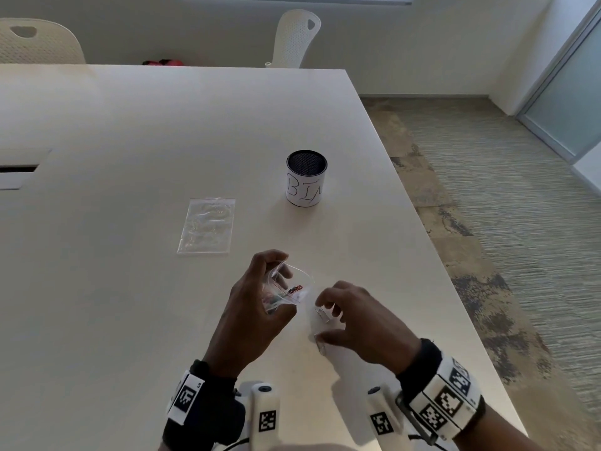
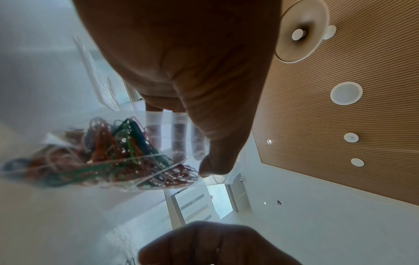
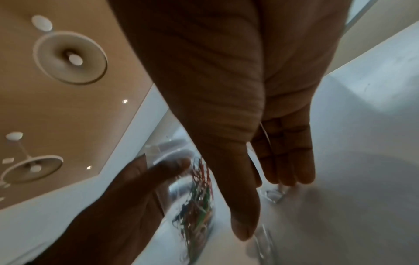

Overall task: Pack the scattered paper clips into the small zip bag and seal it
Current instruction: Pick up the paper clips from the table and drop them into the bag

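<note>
Most of the paper clips already sit inside the small zip bag, a tangled heap of thin bent wire coated red, green, blue and pale tones, seen most clearly from the left wrist. The left hand holds that bag just above the table, thumb on one side and fingers showing through the clear film on the other; its grip is closed on the plastic, and the mouth looks gaping toward the right hand, so sealing is, by my reading, not yet done.

Just right of the bag, a few pale clips lie on the table under the right hand, whose fingers curl loosely down over them. Whether its grip has hold of any clip cannot be told; the right wrist view shows only relaxed fingers above something small and glinting. Those stragglers appear to be what is left, then the zip strip must be pressed shut.

The bag is thin, glossy, creased film that sags under the load. Beyond the bag lies a second flat clear bag, wrinkled and shiny. Farther beyond and to the right stands a round mesh cup with a white paper wrap bearing handwritten letters. The table is smooth, matte and off-white.
</note>
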`<control>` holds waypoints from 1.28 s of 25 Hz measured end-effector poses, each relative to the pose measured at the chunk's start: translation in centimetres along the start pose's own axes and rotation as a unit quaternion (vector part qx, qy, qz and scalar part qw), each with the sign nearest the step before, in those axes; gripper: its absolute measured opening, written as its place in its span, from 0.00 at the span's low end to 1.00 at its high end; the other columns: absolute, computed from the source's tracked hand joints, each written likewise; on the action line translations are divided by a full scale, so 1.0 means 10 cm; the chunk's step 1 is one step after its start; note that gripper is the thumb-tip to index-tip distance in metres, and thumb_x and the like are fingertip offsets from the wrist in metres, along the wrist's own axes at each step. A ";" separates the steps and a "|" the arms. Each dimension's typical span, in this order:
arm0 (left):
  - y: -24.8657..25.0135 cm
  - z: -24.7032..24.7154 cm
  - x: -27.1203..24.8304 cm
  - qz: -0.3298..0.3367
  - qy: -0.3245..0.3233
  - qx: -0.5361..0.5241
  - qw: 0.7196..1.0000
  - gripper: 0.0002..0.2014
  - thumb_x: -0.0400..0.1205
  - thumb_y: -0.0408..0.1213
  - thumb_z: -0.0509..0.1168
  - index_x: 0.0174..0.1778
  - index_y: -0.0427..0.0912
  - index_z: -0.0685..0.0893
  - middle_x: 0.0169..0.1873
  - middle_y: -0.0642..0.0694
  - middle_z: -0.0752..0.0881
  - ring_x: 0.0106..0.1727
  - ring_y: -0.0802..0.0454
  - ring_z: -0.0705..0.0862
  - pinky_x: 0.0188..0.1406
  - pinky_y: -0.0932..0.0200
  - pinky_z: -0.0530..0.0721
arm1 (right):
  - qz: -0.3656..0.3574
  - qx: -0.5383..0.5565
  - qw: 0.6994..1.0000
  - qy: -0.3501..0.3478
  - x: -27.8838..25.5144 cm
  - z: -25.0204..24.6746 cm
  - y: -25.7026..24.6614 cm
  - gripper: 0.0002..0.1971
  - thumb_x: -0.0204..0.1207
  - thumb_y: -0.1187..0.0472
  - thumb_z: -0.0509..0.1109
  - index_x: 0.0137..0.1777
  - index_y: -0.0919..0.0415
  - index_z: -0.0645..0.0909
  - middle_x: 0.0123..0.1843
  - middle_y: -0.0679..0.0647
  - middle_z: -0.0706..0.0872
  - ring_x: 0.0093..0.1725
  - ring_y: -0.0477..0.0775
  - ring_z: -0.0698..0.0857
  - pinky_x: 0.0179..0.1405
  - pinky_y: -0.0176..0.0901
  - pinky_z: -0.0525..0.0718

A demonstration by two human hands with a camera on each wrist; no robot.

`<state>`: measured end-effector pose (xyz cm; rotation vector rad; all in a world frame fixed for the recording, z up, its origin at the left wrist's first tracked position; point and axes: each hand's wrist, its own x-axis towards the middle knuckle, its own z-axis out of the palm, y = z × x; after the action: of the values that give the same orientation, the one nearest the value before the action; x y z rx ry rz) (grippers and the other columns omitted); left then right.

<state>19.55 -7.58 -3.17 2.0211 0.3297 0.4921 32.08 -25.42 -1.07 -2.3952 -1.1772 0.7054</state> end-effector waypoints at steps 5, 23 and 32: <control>0.01 0.00 -0.01 0.000 0.002 0.003 1.000 0.35 0.74 0.24 0.80 0.73 0.49 0.75 0.55 0.56 0.87 0.56 0.53 0.87 0.47 0.72 0.86 | 0.006 -0.052 0.998 0.027 0.01 0.20 -0.09 0.15 0.78 0.56 0.78 0.63 0.53 0.83 0.61 0.50 0.81 0.57 0.56 0.85 0.56 0.49 0.85; 0.01 -0.02 -0.03 0.005 0.012 0.006 1.000 0.34 0.75 0.26 0.81 0.73 0.50 0.75 0.55 0.56 0.87 0.56 0.52 0.87 0.49 0.70 0.86 | 0.046 -0.035 0.996 0.069 0.09 0.25 -0.19 0.06 0.81 0.63 0.71 0.56 0.58 0.80 0.56 0.57 0.86 0.54 0.61 0.83 0.47 0.43 0.69; 0.03 -0.02 -0.04 0.008 0.012 0.007 1.000 0.33 0.76 0.28 0.81 0.72 0.52 0.74 0.55 0.56 0.87 0.56 0.54 0.87 0.49 0.74 0.84 | 0.067 -0.063 0.995 0.025 0.14 0.30 -0.18 0.11 0.79 0.61 0.69 0.60 0.60 0.80 0.58 0.60 0.87 0.57 0.65 0.84 0.47 0.48 0.76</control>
<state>19.13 -7.69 -2.90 2.0340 0.3328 0.5264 29.95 -22.93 -2.87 -2.6004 -1.0787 0.6254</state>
